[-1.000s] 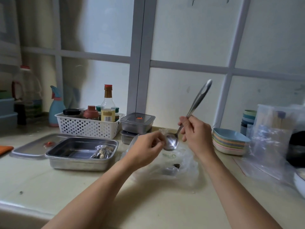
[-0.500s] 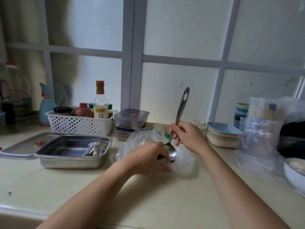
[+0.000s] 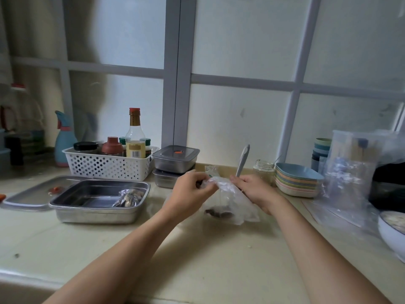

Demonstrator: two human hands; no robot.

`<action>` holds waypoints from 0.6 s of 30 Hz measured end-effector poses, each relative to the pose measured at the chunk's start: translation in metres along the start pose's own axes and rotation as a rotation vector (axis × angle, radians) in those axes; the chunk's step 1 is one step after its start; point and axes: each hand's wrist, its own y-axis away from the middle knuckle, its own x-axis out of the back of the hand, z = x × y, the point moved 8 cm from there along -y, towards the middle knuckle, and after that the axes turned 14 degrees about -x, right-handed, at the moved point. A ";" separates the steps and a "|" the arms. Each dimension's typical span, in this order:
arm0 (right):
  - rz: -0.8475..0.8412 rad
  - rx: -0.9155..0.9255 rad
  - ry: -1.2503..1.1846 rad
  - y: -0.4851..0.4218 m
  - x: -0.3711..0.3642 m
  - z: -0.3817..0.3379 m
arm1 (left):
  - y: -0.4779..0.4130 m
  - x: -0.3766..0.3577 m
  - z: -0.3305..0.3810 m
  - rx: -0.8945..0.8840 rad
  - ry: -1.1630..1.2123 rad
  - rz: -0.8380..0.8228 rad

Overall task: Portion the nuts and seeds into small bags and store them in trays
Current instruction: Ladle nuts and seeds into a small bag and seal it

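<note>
A small clear plastic bag (image 3: pixel 232 202) with dark seeds at its bottom hangs just above the counter between my hands. My left hand (image 3: pixel 190 191) pinches the bag's top edge from the left. My right hand (image 3: pixel 254 189) holds the bag's right side and also grips a metal spoon (image 3: pixel 242 160), whose handle points up; the bowl is hidden behind the bag. An open steel tray (image 3: pixel 65 207) to the left holds one filled bag (image 3: pixel 129 198).
The tray's lid (image 3: pixel 26 196) lies left of it. A white basket (image 3: pixel 105 165) of bottles and two stacked lidded steel boxes (image 3: pixel 175 159) stand behind. A glass jar (image 3: pixel 264 172), stacked coloured plates (image 3: pixel 295 181), clear bags (image 3: pixel 350 185) and a white bowl (image 3: pixel 390 229) sit right.
The spoon went down into the bag, then its bowl dropped out of sight. My left hand moved from the bag's body to its top edge, and the bag is now lifted upright.
</note>
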 end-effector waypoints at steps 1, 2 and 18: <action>-0.017 -0.017 -0.019 -0.001 0.000 0.003 | 0.000 0.000 -0.002 0.022 0.037 0.005; -0.021 -0.032 -0.033 -0.002 0.000 0.005 | 0.001 -0.001 -0.003 0.038 0.073 0.001; 0.123 -0.068 -0.149 -0.002 0.018 0.008 | 0.021 -0.019 0.005 0.261 0.362 -0.531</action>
